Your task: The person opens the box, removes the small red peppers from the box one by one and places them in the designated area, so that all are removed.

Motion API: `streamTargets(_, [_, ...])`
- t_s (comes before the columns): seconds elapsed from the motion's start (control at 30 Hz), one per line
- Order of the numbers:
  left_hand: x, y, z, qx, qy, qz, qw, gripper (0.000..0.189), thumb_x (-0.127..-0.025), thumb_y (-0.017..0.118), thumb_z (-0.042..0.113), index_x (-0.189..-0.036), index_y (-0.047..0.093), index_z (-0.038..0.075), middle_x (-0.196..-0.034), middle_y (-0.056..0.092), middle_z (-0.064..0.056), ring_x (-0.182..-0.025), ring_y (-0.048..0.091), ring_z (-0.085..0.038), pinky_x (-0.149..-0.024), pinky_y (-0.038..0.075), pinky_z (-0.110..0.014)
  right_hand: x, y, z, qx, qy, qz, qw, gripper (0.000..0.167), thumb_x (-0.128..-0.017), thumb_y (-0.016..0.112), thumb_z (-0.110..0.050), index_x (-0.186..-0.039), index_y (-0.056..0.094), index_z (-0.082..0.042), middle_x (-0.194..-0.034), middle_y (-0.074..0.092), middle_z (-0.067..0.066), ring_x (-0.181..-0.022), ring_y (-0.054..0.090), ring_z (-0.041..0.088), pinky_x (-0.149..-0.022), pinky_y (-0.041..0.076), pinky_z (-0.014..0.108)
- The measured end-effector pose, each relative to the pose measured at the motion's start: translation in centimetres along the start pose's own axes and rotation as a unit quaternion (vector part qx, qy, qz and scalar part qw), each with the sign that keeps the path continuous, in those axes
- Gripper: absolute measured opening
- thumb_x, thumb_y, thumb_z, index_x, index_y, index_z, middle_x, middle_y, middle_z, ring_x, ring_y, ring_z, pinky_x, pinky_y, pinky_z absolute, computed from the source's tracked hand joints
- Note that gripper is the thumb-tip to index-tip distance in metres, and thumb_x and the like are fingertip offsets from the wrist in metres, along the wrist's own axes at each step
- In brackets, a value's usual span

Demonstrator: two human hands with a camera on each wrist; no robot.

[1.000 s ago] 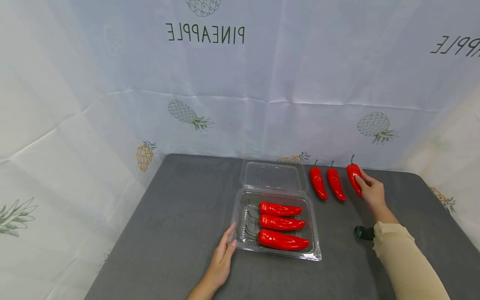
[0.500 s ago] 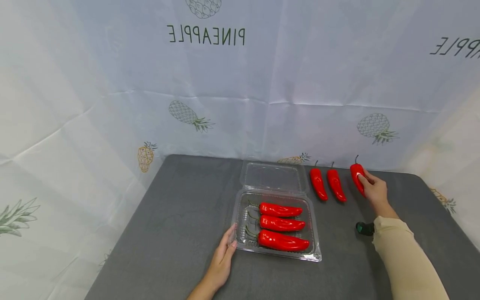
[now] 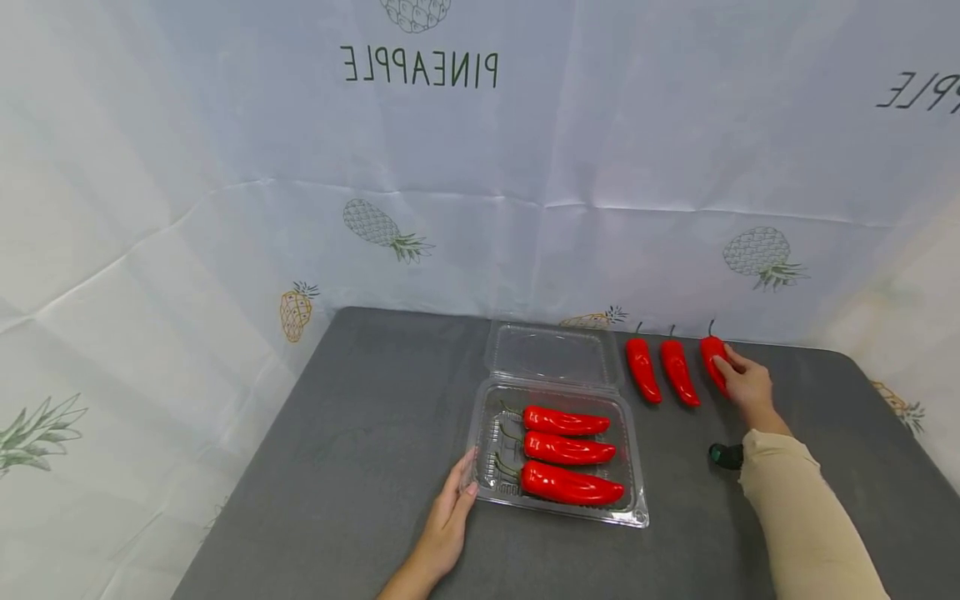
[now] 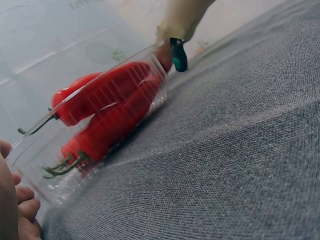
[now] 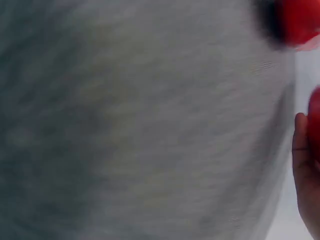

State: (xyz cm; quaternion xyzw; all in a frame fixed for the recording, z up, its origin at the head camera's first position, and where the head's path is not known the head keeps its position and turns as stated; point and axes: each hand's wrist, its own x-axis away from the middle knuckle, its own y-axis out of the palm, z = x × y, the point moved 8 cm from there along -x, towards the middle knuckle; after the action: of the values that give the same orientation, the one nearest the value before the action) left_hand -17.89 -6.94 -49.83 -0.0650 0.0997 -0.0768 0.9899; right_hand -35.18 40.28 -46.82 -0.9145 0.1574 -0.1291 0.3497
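In the head view my right hand [image 3: 746,387] pinches a red chili pepper [image 3: 712,362] between thumb and fingers at the far right of the table, stem toward the curtain. To its left, two more chili peppers [image 3: 642,371] lie side by side in the same direction. My left hand [image 3: 444,527] grips the front left corner of a clear plastic container [image 3: 636,467], whose hinged lid [image 3: 553,354] is folded back. Three chili peppers lie across inside it, the nearest pepper [image 3: 572,483] largest. The right wrist view catches part of the held pepper [image 5: 315,125] and the thumb.
A dark grey cloth covers the table [image 3: 360,417], which meets a white pineapple-print curtain [image 3: 637,150] at the back. A dark strapped device [image 3: 724,455] hangs under my right wrist, close over the cloth.
My right hand has shifted the pepper slightly right, then brought it down and nearer, level with the two beside it. The left hand and container hold still; the head view shifts slightly.
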Motion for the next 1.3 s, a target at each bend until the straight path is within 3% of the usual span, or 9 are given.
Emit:
streamTargets(0.13, [0.0,0.0,0.2,0.0,0.014,0.0,0.9999,0.044,-0.1,0.037,0.013,-0.141,0.031,-0.003,-0.148,0.03,-0.026,-0.133,0.025,0.002,-0.105,0.019,-0.005,0.1,1.0,0.6,0.03,-0.002,-0.041,0.9987,0.057,-0.098,0.035,-0.041,-0.144,0.02,-0.01,-0.146,0.02,0.035,-0.127,0.029,0.047,-0.101,0.034,0.055])
streamTargets(0.27, [0.0,-0.1,0.2,0.001,0.009,0.005,0.9999,0.044,-0.1,0.037,0.012,-0.141,0.032,-0.002,-0.148,0.031,-0.024,-0.133,0.025,0.002,-0.105,0.02,-0.005,0.1,1.4,0.4,0.023,-0.015,-0.054,0.9981,0.057,-0.099,0.034,-0.039,-0.144,0.019,-0.007,-0.145,0.019,0.035,-0.129,0.027,0.048,-0.103,0.032,0.055])
streamTargets(0.47, [0.1,-0.1,0.1,-0.007,-0.008,0.006,0.9999,0.044,-0.1,0.038,0.015,-0.142,0.033,0.003,-0.148,0.032,-0.021,-0.138,0.027,-0.015,-0.105,0.02,-0.006,0.4,1.4,0.3,0.021,-0.012,-0.065,0.9976,0.056,-0.1,0.032,-0.036,-0.144,0.016,-0.004,-0.146,0.015,0.035,-0.134,0.02,0.05,-0.108,0.024,0.058])
streamTargets(0.6, [0.1,-0.1,0.1,-0.004,-0.005,0.007,1.0,0.044,-0.1,0.038,0.015,-0.142,0.033,0.001,-0.148,0.031,-0.022,-0.136,0.026,-0.008,-0.105,0.02,-0.005,0.3,1.4,0.3,0.02,-0.015,-0.069,0.9973,0.056,-0.1,0.031,-0.034,-0.145,0.016,-0.004,-0.146,0.015,0.035,-0.134,0.02,0.049,-0.108,0.025,0.058])
streamTargets(0.77, [0.0,-0.2,0.3,-0.002,0.012,0.008,0.9999,0.044,-0.1,0.036,0.012,-0.141,0.031,-0.003,-0.147,0.03,-0.026,-0.134,0.025,-0.002,-0.104,0.019,-0.004,-0.1,1.6,0.2,0.001,-0.019,-0.088,0.996,0.055,-0.1,0.029,-0.028,-0.146,0.013,-0.004,-0.148,0.012,0.035,-0.134,0.019,0.048,-0.108,0.026,0.057])
streamTargets(0.97, [0.1,-0.1,0.1,0.001,-0.004,0.003,1.0,0.044,-0.101,0.037,0.014,-0.142,0.031,0.0,-0.149,0.03,-0.023,-0.135,0.025,-0.003,-0.105,0.019,-0.005,-0.3,1.3,0.5,-0.053,-0.009,-0.097,0.9939,0.059,-0.1,0.032,-0.03,-0.147,0.009,-0.004,-0.15,0.013,0.029,-0.138,0.016,0.043,-0.111,0.024,0.053])
streamTargets(1.2, [0.0,-0.1,0.5,-0.008,0.017,0.004,0.9998,0.043,-0.101,0.036,0.012,-0.142,0.032,0.001,-0.147,0.031,-0.025,-0.136,0.027,-0.02,-0.105,0.02,-0.006,-0.3,0.9,0.9,-0.076,0.01,-0.097,0.9923,0.065,-0.098,0.035,-0.038,-0.148,0.011,-0.005,-0.151,0.015,0.026,-0.137,0.021,0.041,-0.11,0.028,0.051])
streamTargets(1.3, [0.0,-0.1,0.6,-0.013,0.023,0.005,0.9997,0.043,-0.101,0.036,0.012,-0.142,0.032,0.0,-0.147,0.032,-0.025,-0.136,0.027,-0.02,-0.105,0.02,-0.006,-0.2,0.8,0.7,-0.075,0.01,-0.099,0.9922,0.064,-0.098,0.035,-0.037,-0.148,0.011,-0.004,-0.151,0.016,0.028,-0.136,0.022,0.041,-0.11,0.029,0.052])
